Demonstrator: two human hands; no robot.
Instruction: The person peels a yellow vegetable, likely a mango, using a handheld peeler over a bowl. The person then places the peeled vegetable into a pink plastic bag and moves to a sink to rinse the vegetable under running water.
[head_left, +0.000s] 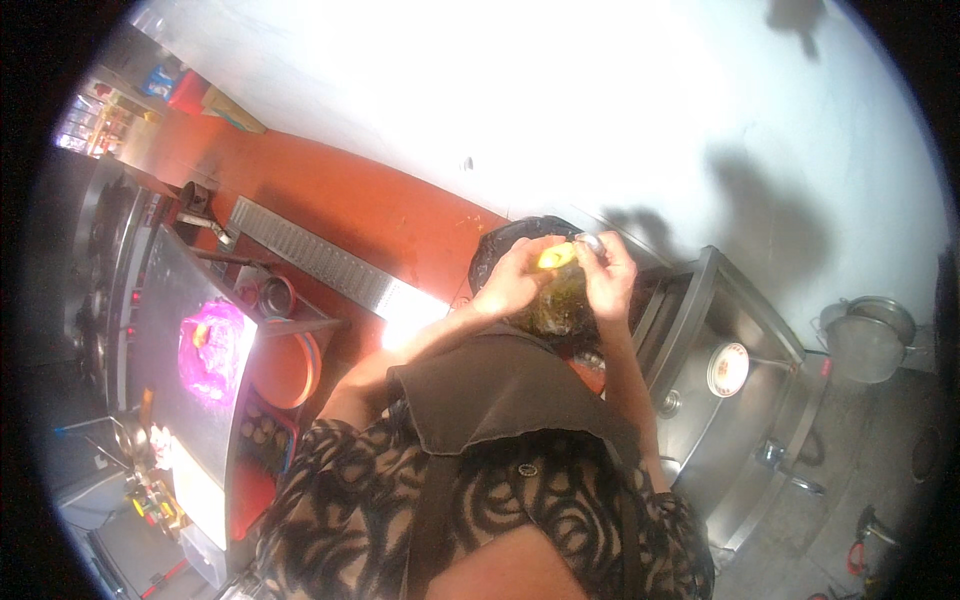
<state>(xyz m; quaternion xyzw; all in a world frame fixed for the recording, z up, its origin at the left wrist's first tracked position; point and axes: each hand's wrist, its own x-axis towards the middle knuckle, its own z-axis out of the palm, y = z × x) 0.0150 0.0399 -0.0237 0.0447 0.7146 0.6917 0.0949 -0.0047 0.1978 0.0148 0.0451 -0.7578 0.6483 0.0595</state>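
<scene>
My left hand (511, 279) grips a bright yellow piece of produce (556, 256), perhaps a pepper; glare hides its detail. Close against its right end, my right hand (609, 281) has its fingers bent around a small shiny metal utensil (592, 242), possibly a spoon. Both hands are above a bin lined with a black plastic bag (491, 251), which has wet greenish-brown scraps (559, 304) in it.
To the left, a metal table (169, 289) holds a pink plastic bag (214, 352) with something yellow inside. A steel sink (754, 431) with a patterned plate (727, 369) is on the right. A floor grate (315, 259) crosses the red floor (352, 184). Strainers (870, 337) hang by the wall.
</scene>
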